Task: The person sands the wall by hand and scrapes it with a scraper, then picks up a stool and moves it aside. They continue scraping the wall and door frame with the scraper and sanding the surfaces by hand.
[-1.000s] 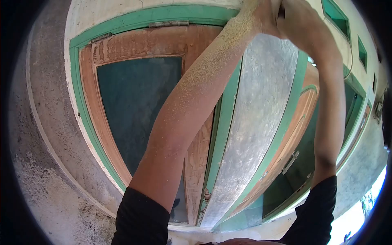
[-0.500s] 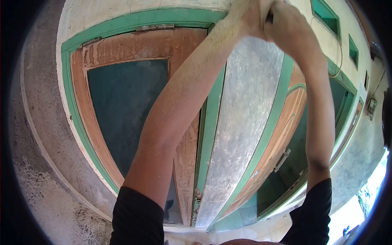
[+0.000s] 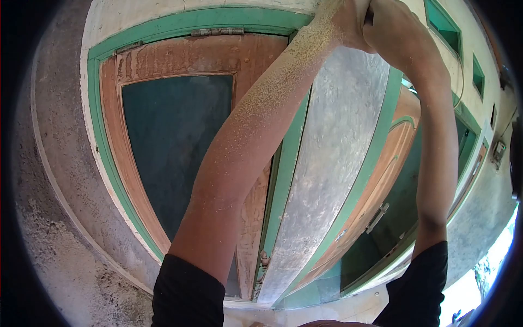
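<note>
Both arms are raised to the top edge of the view, in front of a pale wall. My left hand point(image 3: 353, 27) is cut off by the frame, and its fingers are hidden. Against it, my right hand point(image 3: 395, 35) is curled closed; whatever it grips lies out of sight. Yellowish dust coats my left forearm, thickest near the wrist. Left of and below the hands stands a window with a reddish-brown wooden sash point(image 3: 169, 57) and a dark pane point(image 3: 177, 141), set in a green frame point(image 3: 190, 22).
A grey panel point(image 3: 335, 163) runs down beside the window. Further right, a brown wooden door point(image 3: 376, 188) with a metal handle point(image 3: 377, 218) stands ajar in a green frame. Small green-framed openings point(image 3: 444, 24) sit high on the right. A rough grey wall point(image 3: 60, 163) lies left.
The view has shifted slightly, so the window and both arms appear a little further right. My hands stay together at the top edge.
</note>
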A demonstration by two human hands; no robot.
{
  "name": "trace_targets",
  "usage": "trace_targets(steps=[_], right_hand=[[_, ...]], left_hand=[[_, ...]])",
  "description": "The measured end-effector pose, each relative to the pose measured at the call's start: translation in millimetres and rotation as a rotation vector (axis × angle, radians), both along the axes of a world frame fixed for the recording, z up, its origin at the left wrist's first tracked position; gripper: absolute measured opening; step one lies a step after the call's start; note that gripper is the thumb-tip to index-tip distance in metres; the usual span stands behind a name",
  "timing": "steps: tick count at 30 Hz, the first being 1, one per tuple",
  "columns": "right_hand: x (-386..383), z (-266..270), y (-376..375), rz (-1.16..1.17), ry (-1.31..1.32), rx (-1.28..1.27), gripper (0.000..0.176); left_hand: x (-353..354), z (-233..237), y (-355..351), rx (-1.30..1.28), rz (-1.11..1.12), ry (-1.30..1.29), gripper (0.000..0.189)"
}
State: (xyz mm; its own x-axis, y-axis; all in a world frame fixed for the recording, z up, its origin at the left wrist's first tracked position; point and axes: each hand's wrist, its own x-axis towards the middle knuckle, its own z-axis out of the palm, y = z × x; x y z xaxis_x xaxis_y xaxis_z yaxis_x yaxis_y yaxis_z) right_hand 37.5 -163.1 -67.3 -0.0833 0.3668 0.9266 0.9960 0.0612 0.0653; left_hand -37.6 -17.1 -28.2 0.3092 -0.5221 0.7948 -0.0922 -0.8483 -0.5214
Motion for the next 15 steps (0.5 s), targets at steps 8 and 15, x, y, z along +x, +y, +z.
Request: trace_targets(steps=[8, 15], right_hand=[[-3.7, 9.3, -0.6, -0.004, 0.058, 0.023, 0.02], [9.6, 13.6, 24.0, -0.081, -0.006, 0.15, 0.019]], left_hand=[[-2.3, 11.6, -6.8, -0.048, 0.175, -0.074, 0.058], [0.5, 21.4, -3.6, -0.005, 0.283, -0.108, 0.058]])
